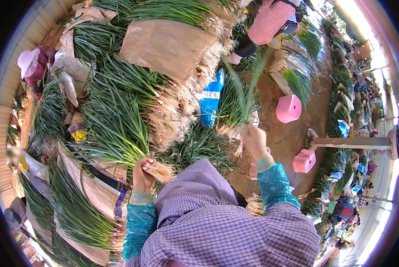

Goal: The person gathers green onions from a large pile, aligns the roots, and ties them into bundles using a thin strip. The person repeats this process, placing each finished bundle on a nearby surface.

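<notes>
My left hand (pixel 144 169) grips a bunch of green onion plants (pixel 127 150) near its pale roots, the leaves fanning out to the left. My right hand (pixel 253 139) is closed on a few green onion plants (pixel 247 96), leaves upward and blurred, roots hanging below the fist. Beyond my left hand lies a big pile of green onions (pixel 116 100), its pale roots facing right. A brown woven sack (pixel 167 45) covers part of that pile. Loose green leaves (pixel 199 150) lie on the ground between my hands.
Two pink plastic stools (pixel 288 108) stand on the brown floor to the right, near a post (pixel 352 143). A blue and white bag (pixel 212 100) lies beside the pile. One person (pixel 272 21) is at the top, another in a pale hat (pixel 36 66) at the left. More onion bundles (pixel 82 200) lie lower left.
</notes>
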{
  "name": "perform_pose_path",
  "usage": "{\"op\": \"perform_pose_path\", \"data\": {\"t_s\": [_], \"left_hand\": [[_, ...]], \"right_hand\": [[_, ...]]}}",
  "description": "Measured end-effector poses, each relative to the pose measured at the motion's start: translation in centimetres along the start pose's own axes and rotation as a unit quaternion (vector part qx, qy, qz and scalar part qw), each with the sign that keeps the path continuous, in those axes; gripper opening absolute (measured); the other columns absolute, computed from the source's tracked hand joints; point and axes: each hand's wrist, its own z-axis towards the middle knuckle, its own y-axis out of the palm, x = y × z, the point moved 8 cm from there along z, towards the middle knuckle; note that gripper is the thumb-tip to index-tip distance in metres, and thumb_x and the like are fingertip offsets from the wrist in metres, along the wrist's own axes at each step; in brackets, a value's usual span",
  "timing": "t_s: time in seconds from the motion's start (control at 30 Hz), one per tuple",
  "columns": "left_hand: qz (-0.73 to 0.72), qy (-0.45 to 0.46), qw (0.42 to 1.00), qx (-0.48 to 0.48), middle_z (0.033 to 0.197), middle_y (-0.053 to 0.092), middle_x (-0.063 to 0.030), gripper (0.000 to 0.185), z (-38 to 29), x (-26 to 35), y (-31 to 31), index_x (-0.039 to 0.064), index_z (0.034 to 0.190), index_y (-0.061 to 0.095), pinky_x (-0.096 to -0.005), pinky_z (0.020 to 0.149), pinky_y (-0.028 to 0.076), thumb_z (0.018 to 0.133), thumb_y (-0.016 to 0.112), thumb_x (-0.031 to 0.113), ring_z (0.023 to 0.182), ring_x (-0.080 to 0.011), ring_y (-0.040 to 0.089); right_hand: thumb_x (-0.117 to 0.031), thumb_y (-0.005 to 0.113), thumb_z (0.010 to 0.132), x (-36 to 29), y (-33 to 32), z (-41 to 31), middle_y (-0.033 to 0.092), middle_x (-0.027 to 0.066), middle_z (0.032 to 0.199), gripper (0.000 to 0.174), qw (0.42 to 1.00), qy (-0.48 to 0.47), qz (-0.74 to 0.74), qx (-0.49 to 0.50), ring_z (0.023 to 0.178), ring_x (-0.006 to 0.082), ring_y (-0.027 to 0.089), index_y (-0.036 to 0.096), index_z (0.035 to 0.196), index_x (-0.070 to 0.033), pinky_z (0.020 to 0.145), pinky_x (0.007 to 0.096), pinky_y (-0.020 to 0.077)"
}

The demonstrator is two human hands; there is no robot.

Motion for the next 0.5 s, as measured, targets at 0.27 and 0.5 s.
{"op": "perform_pose_path", "data": {"t_s": [0.27, 0.5], "left_hand": [[-0.028, 0.034, 0.997, 0.056, 0.056, 0.048, -0.0028, 0.018, -0.8, 1.2, -1.5, 0.006, 0.058, 0.049, -0.0351, 0.076, 0.053, 0.075, 0.056, 0.002, 0.055, -0.0156, 0.049], [-0.084, 0.071, 0.989, 0.098, 0.058, 0.055, -0.0071, 0.015, -3.4, 0.9, -2.2, 0.003, 0.065, 0.057, -0.0299, 0.065, 0.053, 0.079, 0.055, 0.005, 0.052, -0.0163, 0.049]], "right_hand": [[-0.038, 0.048, 0.093, 12.2, 16.7, 5.2, 0.068, 0.0187, 0.103, 0.039, 0.955, 0.014, -0.159, -0.251, 0.091, 0.0340, 0.067, 0.061, 0.115, -0.009, 0.074, 0.0445, 0.0521], [-0.044, 0.051, 0.095, -20.5, 26.5, -6.4, 0.069, 0.0184, 0.093, 0.048, 0.749, -0.080, 0.289, -0.591, 0.085, 0.0335, 0.066, 0.068, 0.109, -0.002, 0.076, 0.0394, 0.0516]]}}
